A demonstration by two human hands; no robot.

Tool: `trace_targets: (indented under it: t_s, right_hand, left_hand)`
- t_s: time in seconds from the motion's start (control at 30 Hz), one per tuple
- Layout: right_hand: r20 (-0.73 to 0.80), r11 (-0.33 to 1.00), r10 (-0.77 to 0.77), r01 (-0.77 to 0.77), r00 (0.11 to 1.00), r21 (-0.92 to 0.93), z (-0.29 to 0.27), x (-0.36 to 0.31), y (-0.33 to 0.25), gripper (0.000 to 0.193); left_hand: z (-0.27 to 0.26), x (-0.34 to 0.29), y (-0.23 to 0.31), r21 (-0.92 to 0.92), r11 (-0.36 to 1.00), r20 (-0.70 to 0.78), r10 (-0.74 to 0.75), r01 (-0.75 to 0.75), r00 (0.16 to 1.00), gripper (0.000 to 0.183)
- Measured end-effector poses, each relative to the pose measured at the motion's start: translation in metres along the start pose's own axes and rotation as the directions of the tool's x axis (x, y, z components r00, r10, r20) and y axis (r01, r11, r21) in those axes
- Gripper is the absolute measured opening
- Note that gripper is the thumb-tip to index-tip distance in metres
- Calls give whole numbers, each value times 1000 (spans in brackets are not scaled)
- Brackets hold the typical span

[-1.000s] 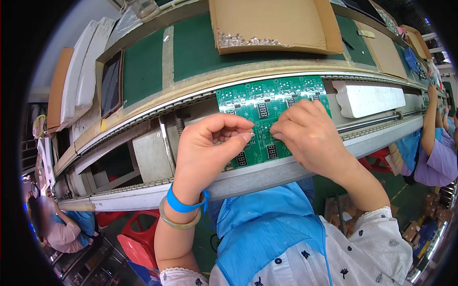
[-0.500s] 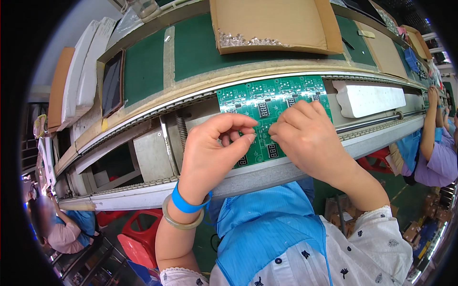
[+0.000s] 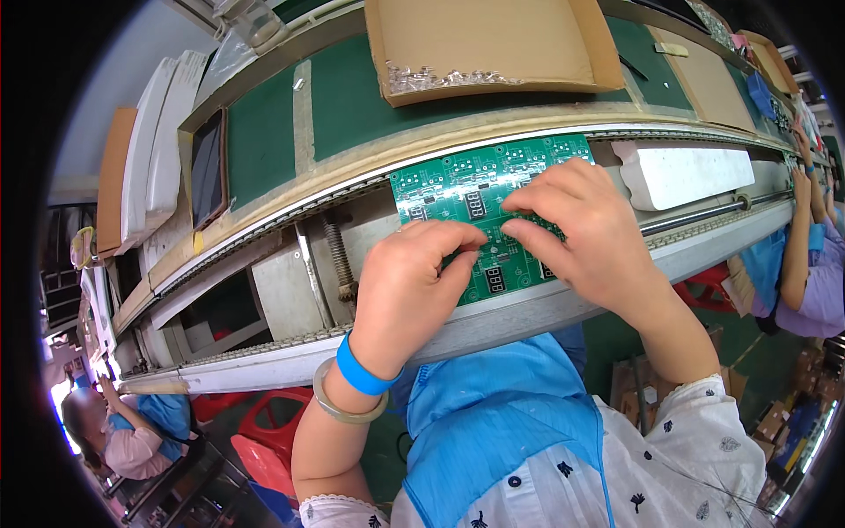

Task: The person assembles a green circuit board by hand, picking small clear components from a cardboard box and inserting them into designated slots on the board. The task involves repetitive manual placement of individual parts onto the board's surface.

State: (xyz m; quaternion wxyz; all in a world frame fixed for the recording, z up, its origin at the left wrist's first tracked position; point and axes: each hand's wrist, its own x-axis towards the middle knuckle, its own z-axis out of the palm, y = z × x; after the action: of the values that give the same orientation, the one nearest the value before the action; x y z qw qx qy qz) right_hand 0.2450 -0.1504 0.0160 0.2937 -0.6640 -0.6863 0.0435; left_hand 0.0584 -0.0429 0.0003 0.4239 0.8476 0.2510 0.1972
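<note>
A green circuit board (image 3: 449, 187) lies across the conveyor rails before me, carrying several black three-digit displays (image 3: 475, 204) and small parts. Over its near left part is my left hand (image 3: 414, 286), thumb and forefinger tips brought together just above the surface; anything pinched there is too small to make out. My right hand (image 3: 585, 231) hovers over the board's right half, thumb and forefinger apart, with nothing visible between them. Its other fingers are curled and cover some of the displays. A blue band (image 3: 359, 368) and a pale bangle circle my left wrist.
Beyond the rail, a cardboard box (image 3: 493, 44) with small clear parts stands on the green bench top (image 3: 348, 97). A white foam block (image 3: 687, 179) lies right of the board. The metal front rail (image 3: 493, 324) runs nearest me. Co-workers sit at both sides.
My right hand has lifted and its thumb and forefinger have parted. My left hand's fingertips have come closer together and shifted right over the board. The view has moved slightly.
</note>
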Motion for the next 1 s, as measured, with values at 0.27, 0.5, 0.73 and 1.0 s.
trace_targets:
  t_s: [0.27,0.5,0.73,1.0]
  right_hand:
    - [-30,1000,26,-26,999,18,-5,3,6,17]
    - [-100,1000,-15,17,995,18,-8,19,15,15]
    - [-59,995,81,-78,995,55,-11,89,30,20]
    - [160,988,132,-117,978,-100,22,157,47,25]
  left_hand:
    - [1,1,5,79,997,10,22,-23,1000,14]
    - [4,-1,6,106,993,-1,47,-47,999,13]
    - [4,0,11,134,991,22,8,-11,1000,5]
    - [3,7,13,96,995,81,34,-41,996,8]
